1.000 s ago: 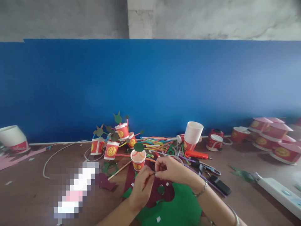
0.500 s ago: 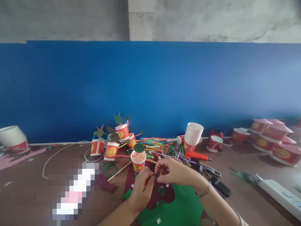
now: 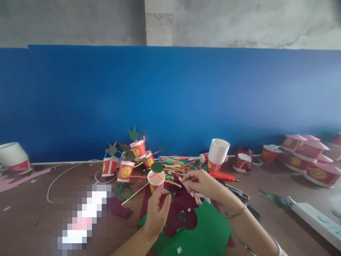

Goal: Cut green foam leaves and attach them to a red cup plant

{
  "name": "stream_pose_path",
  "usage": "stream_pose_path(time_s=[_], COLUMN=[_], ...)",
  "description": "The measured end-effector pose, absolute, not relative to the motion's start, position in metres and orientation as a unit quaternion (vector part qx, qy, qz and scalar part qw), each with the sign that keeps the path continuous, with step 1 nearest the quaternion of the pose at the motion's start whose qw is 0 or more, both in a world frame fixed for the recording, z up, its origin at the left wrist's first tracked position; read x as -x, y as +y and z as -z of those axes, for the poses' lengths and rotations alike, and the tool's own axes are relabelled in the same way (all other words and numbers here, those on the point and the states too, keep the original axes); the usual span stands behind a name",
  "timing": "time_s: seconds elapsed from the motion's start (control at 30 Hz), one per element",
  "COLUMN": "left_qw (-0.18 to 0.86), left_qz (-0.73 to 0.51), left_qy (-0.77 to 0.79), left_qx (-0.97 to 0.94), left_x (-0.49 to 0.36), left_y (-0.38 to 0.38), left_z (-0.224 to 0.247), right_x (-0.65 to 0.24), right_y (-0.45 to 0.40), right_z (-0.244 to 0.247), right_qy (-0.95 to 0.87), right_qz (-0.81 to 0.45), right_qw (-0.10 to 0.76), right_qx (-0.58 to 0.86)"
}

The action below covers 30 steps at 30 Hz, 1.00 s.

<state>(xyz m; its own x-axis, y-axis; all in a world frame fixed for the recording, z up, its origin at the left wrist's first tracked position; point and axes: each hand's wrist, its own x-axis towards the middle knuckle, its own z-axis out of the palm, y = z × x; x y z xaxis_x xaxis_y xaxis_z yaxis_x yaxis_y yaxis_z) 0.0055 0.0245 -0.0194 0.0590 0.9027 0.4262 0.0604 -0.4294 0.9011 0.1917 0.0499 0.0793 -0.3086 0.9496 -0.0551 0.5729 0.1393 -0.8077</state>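
In the lower middle, my left hand is closed, thumb and forefinger pinching a small dark paper piece. My right hand is a short way to the right, fingers bent together; whatever they hold, if anything, is too small to make out. Just beyond my left hand stands a red and white paper cup with straw arms and a dark green paper disc above it. Below the hands lie a dark maroon sheet and a green sheet, with small white scraps on them.
Several decorated cups stand at the back left. Coloured straws lie behind, near a tall cup stack. An orange-red cutter lies to the right. Farther right are a white power strip and pink-topped cups.
My hands, together before, are now apart. The right hand has moved up and right, uncovering white bits beneath it; the left has shifted slightly left, still pinching the dark piece.
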Motion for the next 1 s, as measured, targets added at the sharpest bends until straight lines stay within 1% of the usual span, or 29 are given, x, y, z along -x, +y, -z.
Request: stream_pose_path(time_s=[0.07,0.13,0.2,0.23,0.33,0.4,0.6,0.77,1.0], left_qw=[0.376,0.372,0.361,0.355,0.337,0.331,0.327,0.334,0.325], left_qz=[-0.563,-0.56,-0.559,-0.558,-0.551,-0.548,-0.547,-0.545,-0.53], left_qy=[0.391,0.391,0.391,0.391,0.397,0.396,0.399,0.399,0.408], left_qx=[-0.624,-0.628,-0.635,-0.64,-0.652,-0.658,-0.659,-0.657,-0.669], left_x=[-0.007,-0.007,-0.008,-0.007,-0.006,-0.005,-0.005,-0.006,-0.005], left_y=[0.025,0.026,0.026,0.026,0.027,0.027,0.027,0.027,0.027], left_z=[0.019,0.018,0.017,0.017,0.017,0.017,0.018,0.016,0.017], right_x=[-0.201,-0.208,-0.212,-0.214,-0.213,-0.21,-0.207,-0.22,-0.237], right_y=[0.057,0.063,0.066,0.067,0.066,0.065,0.062,0.062,0.067], right_z=[-0.079,-0.077,-0.072,-0.068,-0.057,-0.052,-0.055,-0.063,-0.066], right_qy=[-0.684,-0.677,-0.696,-0.707,-0.73,-0.734,-0.732,-0.726,-0.668], right_qz=[-0.329,-0.236,-0.147,-0.126,-0.129,-0.131,-0.102,-0.056,-0.02], right_qw=[0.297,0.291,0.228,0.185,0.071,0.035,0.028,0.049,0.009], right_qx=[0.579,0.633,0.665,0.671,0.667,0.665,0.674,0.684,0.744])
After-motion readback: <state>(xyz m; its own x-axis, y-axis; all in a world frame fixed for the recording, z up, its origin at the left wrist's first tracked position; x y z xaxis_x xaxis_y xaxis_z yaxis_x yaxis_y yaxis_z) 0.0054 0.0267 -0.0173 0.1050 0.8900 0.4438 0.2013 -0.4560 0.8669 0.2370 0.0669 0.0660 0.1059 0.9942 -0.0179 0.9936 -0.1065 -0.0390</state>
